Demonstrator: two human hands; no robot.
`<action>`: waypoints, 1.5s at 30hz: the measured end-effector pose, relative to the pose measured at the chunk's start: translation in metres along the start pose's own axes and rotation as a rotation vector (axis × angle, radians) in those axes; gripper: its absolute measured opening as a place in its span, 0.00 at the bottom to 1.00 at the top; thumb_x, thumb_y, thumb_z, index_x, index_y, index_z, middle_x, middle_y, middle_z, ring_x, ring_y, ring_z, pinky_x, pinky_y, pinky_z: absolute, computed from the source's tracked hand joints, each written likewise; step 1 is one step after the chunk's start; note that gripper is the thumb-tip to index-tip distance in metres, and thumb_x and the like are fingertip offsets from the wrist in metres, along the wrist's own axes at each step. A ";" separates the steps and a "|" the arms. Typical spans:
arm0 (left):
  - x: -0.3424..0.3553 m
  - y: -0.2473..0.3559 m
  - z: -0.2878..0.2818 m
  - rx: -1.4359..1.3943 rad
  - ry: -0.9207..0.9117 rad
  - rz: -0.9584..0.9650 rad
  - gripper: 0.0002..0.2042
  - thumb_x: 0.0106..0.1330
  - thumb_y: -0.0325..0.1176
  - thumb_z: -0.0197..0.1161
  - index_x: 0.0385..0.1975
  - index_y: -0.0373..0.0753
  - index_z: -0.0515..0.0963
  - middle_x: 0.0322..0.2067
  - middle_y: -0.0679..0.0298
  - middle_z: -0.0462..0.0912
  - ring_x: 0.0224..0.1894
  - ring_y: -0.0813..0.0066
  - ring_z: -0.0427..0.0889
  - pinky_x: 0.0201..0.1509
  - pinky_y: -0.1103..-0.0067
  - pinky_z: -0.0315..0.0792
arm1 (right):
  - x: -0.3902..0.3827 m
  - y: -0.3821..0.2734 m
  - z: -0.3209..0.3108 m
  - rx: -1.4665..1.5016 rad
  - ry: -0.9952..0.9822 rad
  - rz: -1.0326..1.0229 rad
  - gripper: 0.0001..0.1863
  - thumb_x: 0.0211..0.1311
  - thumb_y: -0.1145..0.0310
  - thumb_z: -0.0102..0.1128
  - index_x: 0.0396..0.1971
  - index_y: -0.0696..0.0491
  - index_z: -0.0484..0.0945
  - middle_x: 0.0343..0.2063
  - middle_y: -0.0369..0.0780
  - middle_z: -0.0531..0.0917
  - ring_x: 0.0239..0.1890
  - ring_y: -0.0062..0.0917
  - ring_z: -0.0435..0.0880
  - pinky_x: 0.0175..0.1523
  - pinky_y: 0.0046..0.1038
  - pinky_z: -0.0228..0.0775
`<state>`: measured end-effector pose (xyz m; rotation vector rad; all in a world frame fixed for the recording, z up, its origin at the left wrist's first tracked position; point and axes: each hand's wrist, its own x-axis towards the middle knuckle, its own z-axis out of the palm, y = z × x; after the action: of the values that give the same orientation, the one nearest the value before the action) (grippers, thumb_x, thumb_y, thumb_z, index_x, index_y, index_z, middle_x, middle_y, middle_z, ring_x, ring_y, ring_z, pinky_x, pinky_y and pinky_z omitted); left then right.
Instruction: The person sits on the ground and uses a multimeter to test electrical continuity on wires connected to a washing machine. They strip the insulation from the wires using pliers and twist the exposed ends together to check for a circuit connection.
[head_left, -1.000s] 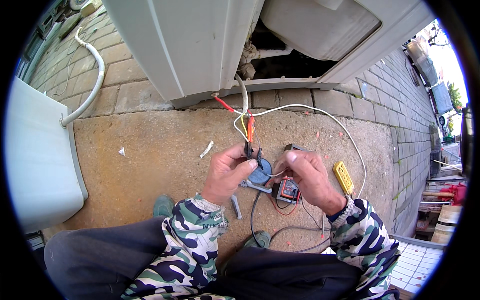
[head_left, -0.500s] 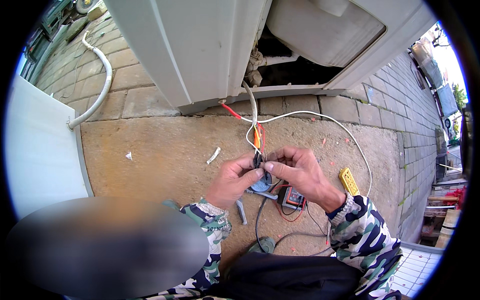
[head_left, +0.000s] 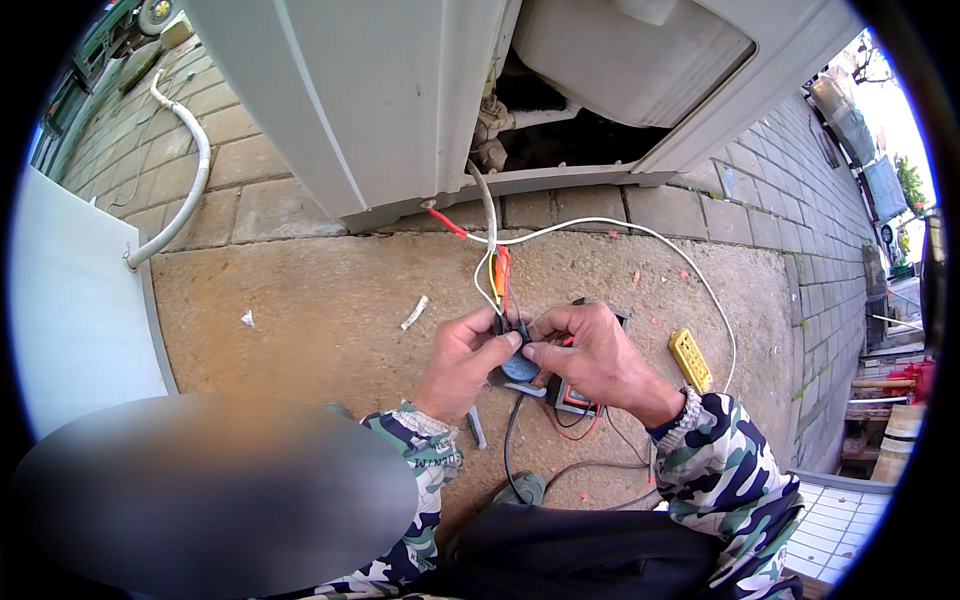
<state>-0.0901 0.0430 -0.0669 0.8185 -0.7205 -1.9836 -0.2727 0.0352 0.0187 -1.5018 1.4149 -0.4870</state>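
Observation:
A grey cable (head_left: 484, 205) drops from the white appliance and splits into thin wires, among them a white wire (head_left: 483, 283) and some orange-red wires (head_left: 502, 268). Black-covered wire ends (head_left: 503, 325) lie between my hands. My left hand (head_left: 462, 365) pinches one black-covered end between thumb and fingers. Close against it, my right hand (head_left: 600, 362) is pinched on another black-covered end; its fingertips are partly hidden. Just below my fingertips is a round blue object (head_left: 520, 368), partly covered. A multimeter (head_left: 577, 398) with red and black leads sits beneath my right hand, mostly hidden.
Ahead stands a tall white appliance (head_left: 370, 110) with an open lower panel. A white cable (head_left: 640, 227) curves across the ground to the right, near a yellow power strip (head_left: 691, 360). A grey-handled tool (head_left: 477, 427) and a white scrap (head_left: 414, 312) lie on the concrete (head_left: 300, 310).
The view has shifted slightly, moving the scene left. My right fingers have come lower and closer to my left, now pinching a black-covered end. More of the multimeter's top edge shows.

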 end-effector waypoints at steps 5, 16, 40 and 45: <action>0.002 -0.005 -0.006 -0.013 0.000 0.034 0.09 0.69 0.24 0.63 0.46 0.30 0.78 0.41 0.62 0.84 0.43 0.79 0.82 0.51 0.79 0.77 | 0.000 0.010 -0.001 0.048 -0.026 0.060 0.11 0.57 0.70 0.66 0.34 0.64 0.85 0.23 0.47 0.85 0.27 0.23 0.83 0.37 0.31 0.76; 0.003 -0.003 -0.003 0.225 0.063 0.026 0.06 0.69 0.27 0.65 0.41 0.32 0.80 0.34 0.66 0.84 0.35 0.82 0.81 0.41 0.83 0.76 | 0.001 0.010 0.000 -0.003 -0.069 0.052 0.11 0.58 0.69 0.66 0.34 0.63 0.85 0.28 0.53 0.86 0.30 0.37 0.88 0.38 0.35 0.77; 0.005 0.011 -0.013 0.007 0.071 0.144 0.14 0.73 0.33 0.60 0.50 0.29 0.78 0.46 0.61 0.83 0.48 0.77 0.81 0.57 0.77 0.74 | -0.001 0.030 0.003 0.184 0.031 0.087 0.11 0.62 0.67 0.68 0.34 0.62 0.85 0.21 0.38 0.83 0.22 0.16 0.80 0.27 0.24 0.73; 0.001 0.021 -0.014 0.206 0.036 0.096 0.17 0.72 0.33 0.60 0.56 0.30 0.75 0.48 0.60 0.83 0.52 0.74 0.81 0.62 0.73 0.73 | -0.002 0.033 0.002 0.367 -0.022 0.099 0.11 0.65 0.67 0.67 0.35 0.62 0.86 0.22 0.33 0.83 0.23 0.12 0.78 0.27 0.19 0.71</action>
<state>-0.0691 0.0294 -0.0604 0.9207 -0.9365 -1.8255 -0.2885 0.0430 -0.0093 -1.1351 1.2936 -0.6286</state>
